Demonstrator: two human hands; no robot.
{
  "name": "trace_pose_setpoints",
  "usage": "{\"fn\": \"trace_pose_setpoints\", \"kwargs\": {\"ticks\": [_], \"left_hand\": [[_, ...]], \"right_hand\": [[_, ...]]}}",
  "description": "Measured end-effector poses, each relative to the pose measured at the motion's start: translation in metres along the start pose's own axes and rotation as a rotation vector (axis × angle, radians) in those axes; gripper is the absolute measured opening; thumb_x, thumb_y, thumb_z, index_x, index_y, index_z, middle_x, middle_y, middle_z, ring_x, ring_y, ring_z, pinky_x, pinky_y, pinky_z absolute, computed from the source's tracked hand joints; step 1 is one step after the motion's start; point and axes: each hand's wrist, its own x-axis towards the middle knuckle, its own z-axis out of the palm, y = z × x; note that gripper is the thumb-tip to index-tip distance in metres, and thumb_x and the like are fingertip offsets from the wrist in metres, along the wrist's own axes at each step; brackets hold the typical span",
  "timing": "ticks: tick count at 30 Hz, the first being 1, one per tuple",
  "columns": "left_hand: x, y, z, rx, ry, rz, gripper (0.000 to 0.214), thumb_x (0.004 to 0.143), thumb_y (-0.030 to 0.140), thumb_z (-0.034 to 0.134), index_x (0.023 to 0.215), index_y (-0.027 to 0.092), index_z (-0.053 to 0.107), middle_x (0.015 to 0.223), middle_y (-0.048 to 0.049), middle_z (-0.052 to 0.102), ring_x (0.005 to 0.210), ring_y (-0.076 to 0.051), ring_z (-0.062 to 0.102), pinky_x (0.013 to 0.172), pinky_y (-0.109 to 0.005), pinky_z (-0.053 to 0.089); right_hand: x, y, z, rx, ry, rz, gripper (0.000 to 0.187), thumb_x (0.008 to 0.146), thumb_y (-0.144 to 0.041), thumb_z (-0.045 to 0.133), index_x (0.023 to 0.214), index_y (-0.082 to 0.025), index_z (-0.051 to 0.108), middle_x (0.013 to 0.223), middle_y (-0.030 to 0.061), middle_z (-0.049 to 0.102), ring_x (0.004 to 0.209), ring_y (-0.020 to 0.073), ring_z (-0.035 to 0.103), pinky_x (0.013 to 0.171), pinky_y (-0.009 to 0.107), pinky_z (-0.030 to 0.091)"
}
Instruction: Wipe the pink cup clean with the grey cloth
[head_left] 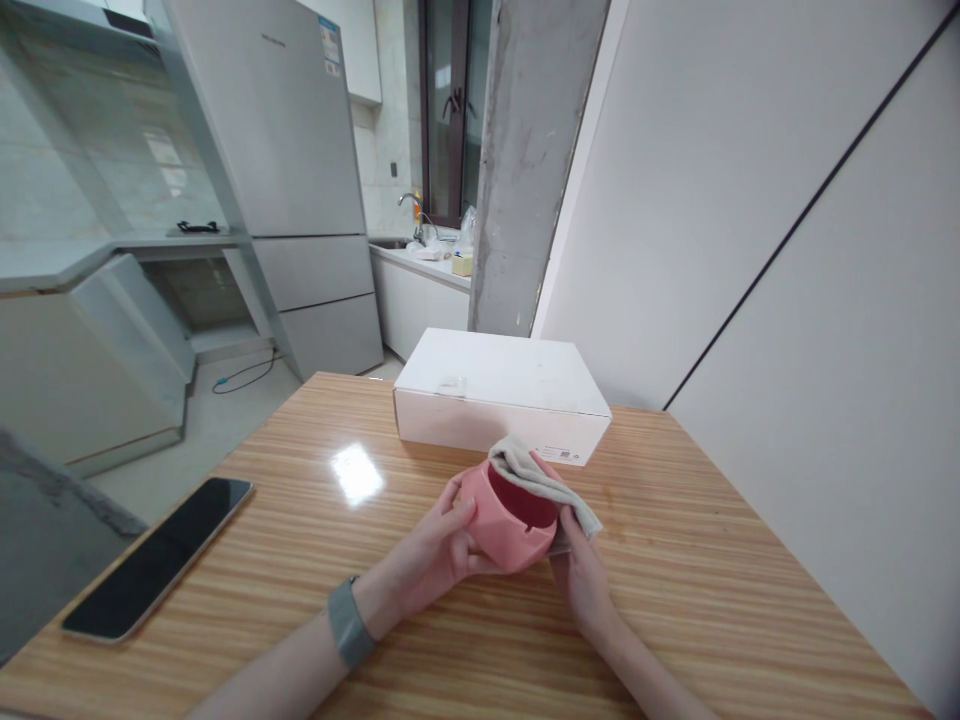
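A pink cup-shaped bowl (504, 528) is held tilted just above the wooden table (300, 560), its opening facing away and up. My left hand (435, 555) is closed around its left side, with a grey band on that wrist. My right hand (581, 575) is closed on a beige cloth (541, 478), which is draped over the bowl's far right rim and partly tucked inside it. Fingers of the right hand are partly hidden under the cloth.
A white flat box (499, 395) lies on the table just behind the bowl. A dark phone or tablet (161, 565) rests near the table's left edge. A white wall runs along the right side. A fridge and a kitchen counter stand further back.
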Motion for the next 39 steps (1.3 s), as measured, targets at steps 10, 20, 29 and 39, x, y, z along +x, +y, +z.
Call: {"fn": "trace_pose_setpoints", "kwargs": {"ticks": [10,20,29,39], "left_hand": [[0.001,-0.006,-0.003,0.045,-0.001,0.050,0.064,0.078,0.021,0.075,0.137,0.020,0.052,0.127,-0.0153,0.064,0.112,-0.029,0.063,0.089,-0.037,0.054],[0.004,-0.009,0.010,-0.020,0.136,0.192,0.092,0.075,0.013,0.076,0.150,0.037,0.028,0.155,-0.0067,0.038,0.140,-0.029,0.037,0.107,-0.043,0.043],[0.011,-0.002,-0.002,-0.194,0.125,0.030,0.057,0.095,0.037,0.053,0.149,0.039,0.032,0.153,-0.0024,0.043,0.135,-0.023,0.045,0.108,-0.042,0.040],[0.004,-0.005,0.000,-0.096,0.094,-0.022,0.047,0.092,0.036,0.061,0.136,0.029,0.047,0.142,-0.0093,0.053,0.120,-0.026,0.058,0.102,-0.046,0.045]], "right_hand": [[0.000,-0.006,0.004,0.045,-0.013,0.054,0.047,0.088,-0.049,0.060,0.130,-0.030,0.060,0.142,0.0015,0.057,0.139,0.0266,0.043,0.121,0.047,0.025],[-0.008,0.011,0.000,-0.082,0.003,0.002,0.047,0.088,-0.047,0.062,0.133,-0.033,0.058,0.141,0.0005,0.059,0.143,0.0241,0.037,0.123,0.044,0.021],[0.002,0.004,0.004,-0.006,-0.023,0.022,0.048,0.091,-0.044,0.058,0.137,-0.033,0.052,0.150,-0.0014,0.048,0.142,0.0234,0.039,0.123,0.045,0.019],[0.007,-0.005,0.003,0.095,0.001,0.026,0.044,0.087,-0.040,0.063,0.129,-0.029,0.062,0.137,0.0022,0.061,0.136,0.0276,0.047,0.122,0.049,0.020]]}}
